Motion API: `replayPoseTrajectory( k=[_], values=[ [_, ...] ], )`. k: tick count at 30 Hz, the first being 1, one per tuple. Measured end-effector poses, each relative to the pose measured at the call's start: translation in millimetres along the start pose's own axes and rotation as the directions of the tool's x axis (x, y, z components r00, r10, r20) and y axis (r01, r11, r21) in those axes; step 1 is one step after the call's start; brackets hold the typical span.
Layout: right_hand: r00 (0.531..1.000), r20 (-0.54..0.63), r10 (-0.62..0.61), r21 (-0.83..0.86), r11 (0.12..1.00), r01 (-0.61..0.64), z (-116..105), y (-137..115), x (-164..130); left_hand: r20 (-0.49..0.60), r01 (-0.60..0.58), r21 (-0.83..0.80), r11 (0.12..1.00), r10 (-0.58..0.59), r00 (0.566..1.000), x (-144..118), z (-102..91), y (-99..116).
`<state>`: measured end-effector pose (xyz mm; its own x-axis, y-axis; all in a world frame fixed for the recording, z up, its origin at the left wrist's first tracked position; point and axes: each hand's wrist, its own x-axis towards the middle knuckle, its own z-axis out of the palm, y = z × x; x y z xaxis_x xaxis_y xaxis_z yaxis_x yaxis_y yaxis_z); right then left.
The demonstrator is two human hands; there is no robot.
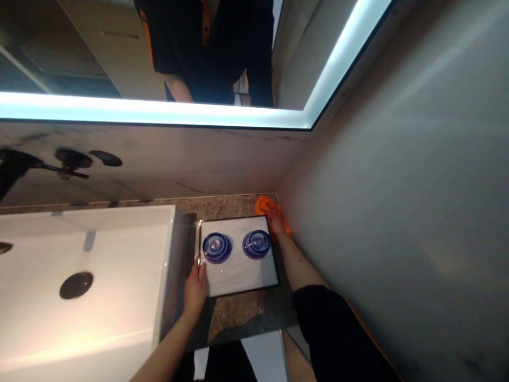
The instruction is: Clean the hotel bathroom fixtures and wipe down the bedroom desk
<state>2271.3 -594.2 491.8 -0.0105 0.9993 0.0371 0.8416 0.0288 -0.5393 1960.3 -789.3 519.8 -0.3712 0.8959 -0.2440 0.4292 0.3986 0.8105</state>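
Note:
A white rectangular tray point(236, 278) with a dark rim lies on the stone counter. Two blue glass pieces, one at the left point(217, 246) and one at the right point(257, 244), stand on it, each round with a wider base. The fingers of my left hand point(194, 289) are closed round the tray's left edge, by its metal handle, thumb on top. At the far right corner, my right hand point(275, 220) presses an orange cloth point(263, 203) onto the counter beside the wall. Its fingertips are partly lost in the cloth.
To the left is a white basin point(119, 254) with a dark drain point(76, 285). A black wall faucet point(18, 162) reaches over it. A lit mirror point(159, 111) hangs above, and a grey wall point(389, 212) bounds the counter point(234, 313) on the right.

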Motion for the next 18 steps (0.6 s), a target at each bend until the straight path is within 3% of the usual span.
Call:
replayPoseTrajectory(
  k=[5,8,10,12,15,18],
  values=[
    [0.969,-0.110,0.223,0.189,0.961,-0.200,13,14,-126,0.057,0.060,-0.001,0.998,-0.060,0.997,-7,0.2,12],
    [0.902,-0.188,0.388,0.330,0.890,-0.314,4,20,-205,0.067,0.059,-0.005,0.998,-0.058,0.996,-7,2.1,15],
    [0.847,-0.294,0.443,0.343,0.876,-0.339,-9,15,-242,0.080,0.040,-0.012,0.999,-0.039,0.996,-7,5.0,16],
    [0.843,-0.374,0.387,0.279,0.914,-0.296,-19,-2,-261,0.089,0.017,-0.020,1.000,-0.016,0.996,-7,9.1,16],
    [0.902,-0.340,0.265,0.087,0.964,-0.251,-14,-48,-261,0.075,-0.015,-0.091,0.996,0.022,0.997,-6,15.6,17],
    [0.889,-0.311,0.336,-0.071,0.925,-0.374,11,-102,-249,0.076,-0.005,-0.226,0.974,0.022,0.997,-4,20.7,17]
  ],
)
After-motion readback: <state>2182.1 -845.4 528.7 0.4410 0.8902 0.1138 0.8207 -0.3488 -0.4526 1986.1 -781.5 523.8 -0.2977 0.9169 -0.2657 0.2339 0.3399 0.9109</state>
